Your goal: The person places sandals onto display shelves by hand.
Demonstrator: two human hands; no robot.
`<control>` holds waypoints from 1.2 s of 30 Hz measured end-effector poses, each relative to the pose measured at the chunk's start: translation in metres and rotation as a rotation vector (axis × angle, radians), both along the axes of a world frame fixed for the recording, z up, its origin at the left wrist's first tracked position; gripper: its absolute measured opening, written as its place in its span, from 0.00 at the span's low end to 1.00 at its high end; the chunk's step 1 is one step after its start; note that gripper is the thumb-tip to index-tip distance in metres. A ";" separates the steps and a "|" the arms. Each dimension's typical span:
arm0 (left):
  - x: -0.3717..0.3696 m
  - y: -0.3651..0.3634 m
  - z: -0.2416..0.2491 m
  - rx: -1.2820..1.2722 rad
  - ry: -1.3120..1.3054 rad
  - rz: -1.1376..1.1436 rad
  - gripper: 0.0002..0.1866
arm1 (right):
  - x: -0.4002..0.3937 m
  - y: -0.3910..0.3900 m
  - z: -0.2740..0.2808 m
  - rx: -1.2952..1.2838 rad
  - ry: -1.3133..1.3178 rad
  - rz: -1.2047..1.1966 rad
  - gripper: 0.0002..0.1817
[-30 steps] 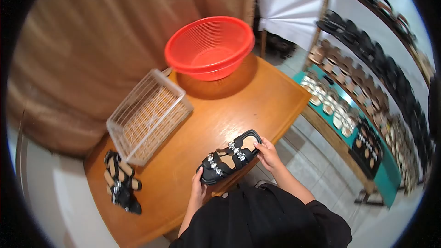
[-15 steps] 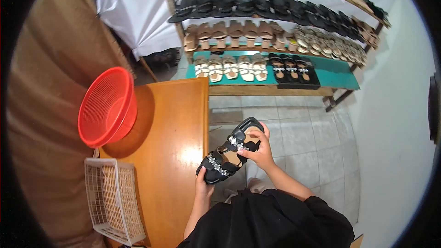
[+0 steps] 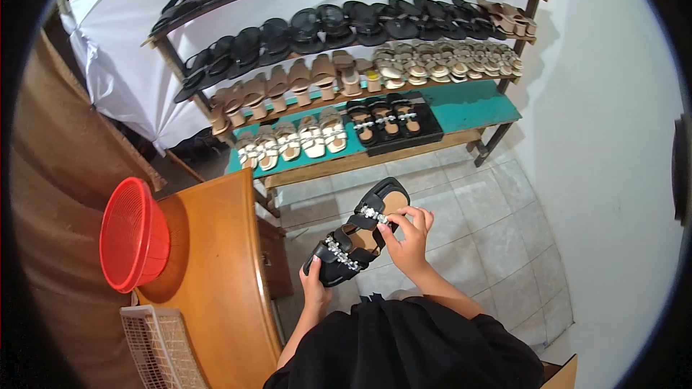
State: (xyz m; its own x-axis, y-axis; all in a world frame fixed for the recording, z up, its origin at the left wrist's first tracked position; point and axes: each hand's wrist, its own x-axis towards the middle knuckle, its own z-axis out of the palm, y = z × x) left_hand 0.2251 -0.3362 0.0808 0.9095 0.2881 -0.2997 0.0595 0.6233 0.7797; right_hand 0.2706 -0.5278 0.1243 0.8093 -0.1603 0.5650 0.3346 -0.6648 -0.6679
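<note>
A black sandal (image 3: 348, 239) with a tan insole and two bands of clear, flower-like stones hangs over the floor in front of my body. My left hand (image 3: 315, 287) grips its lower end, with the thumb on top near the lower stone band. At the upper band, my right hand (image 3: 409, 239) pinches the edge of the strap between thumb and fingertips, the other fingers bent above the insole. Part of the insole is hidden behind the straps and my right fingers.
A wooden rack (image 3: 317, 173) of sandals stands ahead, with black jewelled sandals (image 3: 387, 119) on a dark box on its green lower shelf. At left, an orange-brown table (image 3: 216, 259) carries a red basket (image 3: 137, 238) and a white plastic basket (image 3: 162, 349). A white wall (image 3: 605, 173) rises at right.
My view has swung up and right, so the rack shows more fully and the table lies farther left. The right fingers have lifted off the insole and now pinch the upper strap.
</note>
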 end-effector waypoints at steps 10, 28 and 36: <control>0.079 -0.134 -0.023 -0.064 0.020 -0.205 0.17 | 0.054 -0.141 -0.029 -0.033 0.223 -0.095 0.32; 0.277 -0.284 -0.077 -0.358 0.277 -0.487 0.21 | 0.220 -0.246 -0.111 1.652 0.747 0.303 0.23; 0.382 -0.312 -0.129 0.284 0.232 -0.966 0.23 | 0.315 -0.283 -0.163 1.425 0.823 0.284 0.25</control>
State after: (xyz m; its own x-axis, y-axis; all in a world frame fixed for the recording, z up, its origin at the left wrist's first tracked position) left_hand 0.6074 -0.6483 -0.0485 0.7190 -0.4468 -0.5324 0.6047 0.0244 0.7961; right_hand 0.5859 -0.8108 -0.0386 0.8877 0.0564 -0.4570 -0.3943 0.6055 -0.6913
